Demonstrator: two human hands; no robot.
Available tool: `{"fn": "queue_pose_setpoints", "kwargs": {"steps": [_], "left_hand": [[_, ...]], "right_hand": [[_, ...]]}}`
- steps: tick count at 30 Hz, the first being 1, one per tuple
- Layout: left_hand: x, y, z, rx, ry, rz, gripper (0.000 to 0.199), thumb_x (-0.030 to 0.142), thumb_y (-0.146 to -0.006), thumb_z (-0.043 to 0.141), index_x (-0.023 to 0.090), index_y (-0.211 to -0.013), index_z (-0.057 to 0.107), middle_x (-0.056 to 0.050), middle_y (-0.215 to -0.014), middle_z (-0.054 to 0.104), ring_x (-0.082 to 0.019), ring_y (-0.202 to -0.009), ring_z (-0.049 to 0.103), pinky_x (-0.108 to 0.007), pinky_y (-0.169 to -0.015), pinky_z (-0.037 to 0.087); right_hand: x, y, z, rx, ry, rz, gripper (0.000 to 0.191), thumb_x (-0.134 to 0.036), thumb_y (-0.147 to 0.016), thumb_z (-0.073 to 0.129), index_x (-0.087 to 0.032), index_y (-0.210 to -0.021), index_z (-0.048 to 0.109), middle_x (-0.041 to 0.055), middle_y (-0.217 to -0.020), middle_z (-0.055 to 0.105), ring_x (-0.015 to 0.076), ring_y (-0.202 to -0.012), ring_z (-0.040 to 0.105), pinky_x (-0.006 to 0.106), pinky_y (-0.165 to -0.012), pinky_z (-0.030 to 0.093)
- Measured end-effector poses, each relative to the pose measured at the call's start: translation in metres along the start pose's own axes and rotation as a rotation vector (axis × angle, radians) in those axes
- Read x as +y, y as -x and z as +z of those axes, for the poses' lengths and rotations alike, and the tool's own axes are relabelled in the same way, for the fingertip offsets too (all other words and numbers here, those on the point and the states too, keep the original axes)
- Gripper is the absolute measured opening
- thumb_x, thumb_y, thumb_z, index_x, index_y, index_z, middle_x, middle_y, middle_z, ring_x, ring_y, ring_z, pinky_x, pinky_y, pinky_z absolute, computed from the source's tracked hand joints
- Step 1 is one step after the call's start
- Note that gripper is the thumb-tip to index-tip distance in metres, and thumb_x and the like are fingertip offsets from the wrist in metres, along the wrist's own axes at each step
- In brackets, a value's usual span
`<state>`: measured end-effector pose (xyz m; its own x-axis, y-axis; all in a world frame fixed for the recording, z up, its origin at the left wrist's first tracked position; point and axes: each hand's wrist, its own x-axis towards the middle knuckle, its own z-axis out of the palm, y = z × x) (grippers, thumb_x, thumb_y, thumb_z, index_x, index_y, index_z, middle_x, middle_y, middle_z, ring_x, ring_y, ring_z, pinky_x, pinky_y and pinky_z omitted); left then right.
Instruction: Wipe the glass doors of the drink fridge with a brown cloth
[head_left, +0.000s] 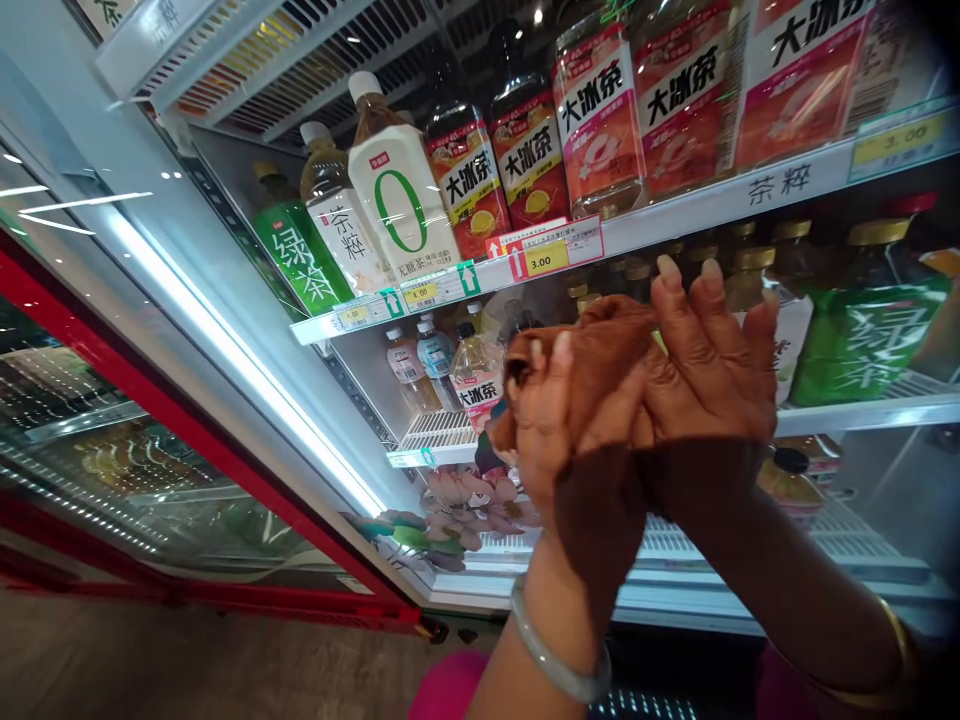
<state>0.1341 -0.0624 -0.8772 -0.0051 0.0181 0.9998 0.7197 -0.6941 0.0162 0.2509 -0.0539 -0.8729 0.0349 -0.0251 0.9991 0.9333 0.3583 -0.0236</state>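
Observation:
A crumpled brown cloth (607, 365) is bunched in my left hand (551, 440), whose fingers curl around it. My right hand (709, 375) lies against the cloth's right side, with its fingers stretched out and pointing up. Its thumb side meets the cloth, and the palm is hidden. Both hands are in front of the middle shelf of a drinks cooler, below the price-label strip (675, 215). Just left of the cloth stands an iced tea bottle (476, 375) with a pink label.
Large tea bottles, among them a white-labelled bottle (405, 205), line the upper shelf. At the right of the middle shelf is a green-labelled bottle (862, 335). A red-framed glass door (225, 430) runs along the left. Below is brownish floor (187, 650).

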Motion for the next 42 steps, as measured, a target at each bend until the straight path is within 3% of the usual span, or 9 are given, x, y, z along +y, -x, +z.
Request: {"fn": "queue_pose_setpoints", "kwargs": {"steps": [4, 9, 14, 17, 21, 25, 32, 37, 42], "left_hand": [[-0.011, -0.008, -0.010, -0.026, -0.046, 0.028, 0.053, 0.017, -0.099, 0.065, 0.031, -0.149, 0.061, -0.005, -0.169, 0.048, -0.027, -0.159, 0.043, -0.053, -0.133, 0.037], [-0.048, -0.025, -0.035, 0.171, -0.134, -0.235, 0.064, 0.018, -0.094, 0.065, 0.034, -0.156, 0.055, -0.002, -0.162, 0.056, -0.025, -0.157, 0.045, -0.048, -0.136, 0.031], [-0.024, -0.004, -0.013, 0.022, -0.004, 0.006, 0.050, 0.017, -0.097, 0.064, 0.028, -0.146, 0.064, -0.007, -0.166, 0.052, -0.030, -0.154, 0.050, -0.051, -0.131, 0.040], [-0.013, 0.002, -0.004, -0.109, 0.061, 0.119, 0.041, 0.020, -0.101, 0.063, 0.029, -0.141, 0.067, -0.006, -0.170, 0.048, -0.029, -0.154, 0.051, -0.050, -0.130, 0.041], [-0.030, -0.012, -0.019, -0.002, -0.038, 0.019, 0.052, 0.013, -0.097, 0.064, 0.028, -0.147, 0.063, -0.008, -0.168, 0.050, -0.029, -0.157, 0.047, -0.052, -0.132, 0.039], [-0.035, -0.017, -0.025, 0.123, -0.119, -0.092, 0.058, 0.013, -0.094, 0.066, 0.026, -0.150, 0.060, -0.010, -0.161, 0.057, -0.028, -0.153, 0.051, -0.052, -0.130, 0.041], [-0.006, 0.006, -0.003, -0.100, 0.037, 0.031, 0.046, 0.019, -0.100, 0.065, 0.030, -0.144, 0.066, -0.006, -0.170, 0.046, -0.030, -0.155, 0.050, -0.048, -0.130, 0.042], [-0.033, -0.010, -0.023, 0.085, -0.135, -0.089, 0.061, 0.017, -0.095, 0.066, 0.030, -0.154, 0.056, -0.007, -0.164, 0.054, -0.027, -0.155, 0.048, -0.050, -0.132, 0.037], [-0.014, 0.007, -0.010, 0.029, -0.084, -0.035, 0.053, 0.018, -0.096, 0.068, 0.028, -0.148, 0.061, -0.009, -0.165, 0.052, -0.030, -0.152, 0.052, -0.051, -0.129, 0.042]], "right_hand": [[0.001, 0.000, -0.003, -0.039, -0.014, -0.011, 0.056, -0.017, -0.102, 0.050, -0.027, -0.157, 0.049, 0.0063, -0.164, 0.050, 0.0211, -0.160, 0.035, 0.049, -0.138, 0.023], [0.003, -0.001, -0.006, -0.092, -0.047, -0.027, 0.063, -0.020, -0.100, 0.050, -0.029, -0.162, 0.043, 0.0035, -0.169, 0.043, 0.0216, -0.163, 0.028, 0.048, -0.139, 0.016], [0.001, -0.001, -0.002, -0.035, -0.032, -0.031, 0.061, -0.016, -0.100, 0.056, -0.021, -0.160, 0.048, 0.0108, -0.162, 0.051, 0.0178, -0.161, 0.030, 0.040, -0.139, 0.016], [0.001, -0.001, 0.002, 0.024, -0.011, -0.023, 0.067, -0.008, -0.099, 0.056, -0.023, -0.163, 0.044, 0.0088, -0.158, 0.056, 0.0221, -0.157, 0.040, 0.045, -0.138, 0.022], [0.004, 0.000, 0.001, -0.019, 0.015, -0.070, 0.073, -0.016, -0.098, 0.064, -0.022, -0.166, 0.038, 0.0112, -0.162, 0.051, 0.0298, -0.158, 0.040, 0.057, -0.136, 0.026], [0.007, 0.002, -0.001, -0.068, 0.037, -0.081, 0.076, -0.024, -0.099, 0.068, -0.023, -0.167, 0.035, 0.0104, -0.166, 0.046, 0.0296, -0.160, 0.037, 0.058, -0.136, 0.027], [0.007, 0.002, 0.003, 0.036, -0.038, -0.053, 0.068, -0.013, -0.101, 0.056, -0.028, -0.166, 0.039, 0.0044, -0.163, 0.050, 0.0235, -0.157, 0.042, 0.047, -0.137, 0.026], [0.007, 0.000, 0.002, 0.007, -0.052, -0.069, 0.065, -0.018, -0.100, 0.060, -0.022, -0.163, 0.045, 0.0064, -0.165, 0.046, 0.0205, -0.161, 0.033, 0.043, -0.139, 0.018], [0.007, 0.001, 0.004, 0.015, -0.062, -0.057, 0.059, -0.020, -0.103, 0.055, -0.022, -0.162, 0.046, 0.0038, -0.166, 0.045, 0.0187, -0.161, 0.034, 0.040, -0.139, 0.018]]}}
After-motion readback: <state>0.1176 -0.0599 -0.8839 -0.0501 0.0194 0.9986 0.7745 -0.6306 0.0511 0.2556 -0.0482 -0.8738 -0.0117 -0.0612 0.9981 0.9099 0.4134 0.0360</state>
